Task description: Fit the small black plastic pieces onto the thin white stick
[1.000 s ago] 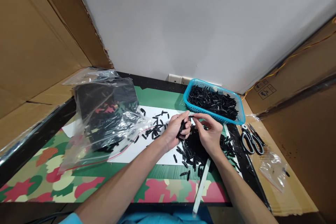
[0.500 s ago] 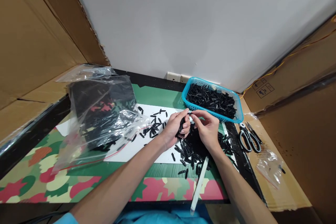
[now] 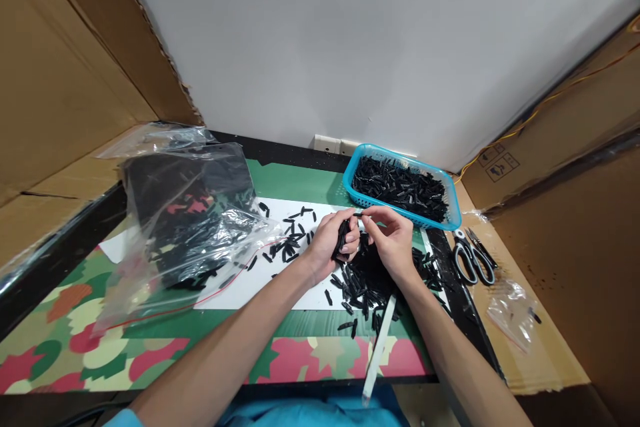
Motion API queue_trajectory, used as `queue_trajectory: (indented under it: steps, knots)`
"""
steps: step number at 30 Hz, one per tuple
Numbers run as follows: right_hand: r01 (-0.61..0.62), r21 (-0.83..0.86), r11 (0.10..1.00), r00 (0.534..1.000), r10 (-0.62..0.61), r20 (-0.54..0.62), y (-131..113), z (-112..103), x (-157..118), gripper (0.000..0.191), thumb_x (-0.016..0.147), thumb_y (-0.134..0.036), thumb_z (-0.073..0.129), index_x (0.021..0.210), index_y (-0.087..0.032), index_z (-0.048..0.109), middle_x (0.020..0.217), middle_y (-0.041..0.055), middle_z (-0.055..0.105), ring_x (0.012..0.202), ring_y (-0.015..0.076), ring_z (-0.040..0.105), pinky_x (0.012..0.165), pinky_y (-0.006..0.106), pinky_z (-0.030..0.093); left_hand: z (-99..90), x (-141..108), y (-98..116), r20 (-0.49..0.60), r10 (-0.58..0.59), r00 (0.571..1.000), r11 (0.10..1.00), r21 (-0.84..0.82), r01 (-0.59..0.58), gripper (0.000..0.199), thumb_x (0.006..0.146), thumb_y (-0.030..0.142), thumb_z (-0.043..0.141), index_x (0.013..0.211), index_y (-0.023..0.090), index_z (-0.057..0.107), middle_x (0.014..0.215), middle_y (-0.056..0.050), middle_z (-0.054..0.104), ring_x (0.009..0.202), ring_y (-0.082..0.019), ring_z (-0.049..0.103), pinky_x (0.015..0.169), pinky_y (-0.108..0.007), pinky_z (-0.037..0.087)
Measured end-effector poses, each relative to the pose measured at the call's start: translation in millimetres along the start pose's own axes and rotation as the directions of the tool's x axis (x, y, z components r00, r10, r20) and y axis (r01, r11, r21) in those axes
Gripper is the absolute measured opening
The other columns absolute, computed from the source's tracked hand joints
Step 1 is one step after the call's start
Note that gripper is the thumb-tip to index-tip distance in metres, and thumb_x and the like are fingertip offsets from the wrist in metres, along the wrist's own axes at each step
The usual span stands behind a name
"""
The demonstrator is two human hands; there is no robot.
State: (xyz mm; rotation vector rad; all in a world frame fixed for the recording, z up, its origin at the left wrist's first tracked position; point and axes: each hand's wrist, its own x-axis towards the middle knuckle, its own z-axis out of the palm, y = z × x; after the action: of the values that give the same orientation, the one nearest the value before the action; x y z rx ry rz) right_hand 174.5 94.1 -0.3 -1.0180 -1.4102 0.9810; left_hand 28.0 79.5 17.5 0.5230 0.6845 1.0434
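Note:
My left hand (image 3: 333, 243) is closed around a bunch of small, narrow black pieces (image 3: 343, 240). Between its thumb and forefinger one slim black piece (image 3: 359, 215) sticks out toward the right. The fingertips of my right hand (image 3: 393, 240) pinch the other end of that piece. Below both hands lies a heap of similar black pieces (image 3: 360, 290) on a white sheet (image 3: 305, 297). More loose black pieces (image 3: 290, 247) are scattered to the left on the sheet. What exactly these pieces are is too small to make out.
A blue basket (image 3: 353, 193) full of black pieces stands behind my right hand. Clear plastic bags (image 3: 190, 227) cover the left side. Scissors (image 3: 473, 260), a pointed metal tool (image 3: 480, 247) and a small bag (image 3: 515, 313) lie right. A pale strip (image 3: 380, 350) crosses the front edge.
The view has shifted slightly. Both hands stay together, and the slim black piece between the fingertips now shows more plainly, with the right fingertips a little farther from the left thumb.

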Motion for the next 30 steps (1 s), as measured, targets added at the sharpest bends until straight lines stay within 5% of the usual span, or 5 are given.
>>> queue_trajectory:
  steps: [30]
  knots:
    - [-0.040, 0.089, 0.995, 0.999, 0.037, 0.029, -1.8, -2.2, 2.6, 0.020, 0.086, -0.039, 0.080, 0.093, -0.021, 0.076, 0.074, -0.0002, 0.069, 0.052, 0.0109, 0.053, 0.047, 0.025, 0.044, -2.5, 2.3, -0.8, -0.032, 0.005, 0.999, 1.000, 0.002, -0.005, 0.028, 0.086, 0.034, 0.065, 0.070, 0.019, 0.050, 0.053, 0.008, 0.041, 0.037, -0.005, 0.031, 0.036, -0.018, 0.022]
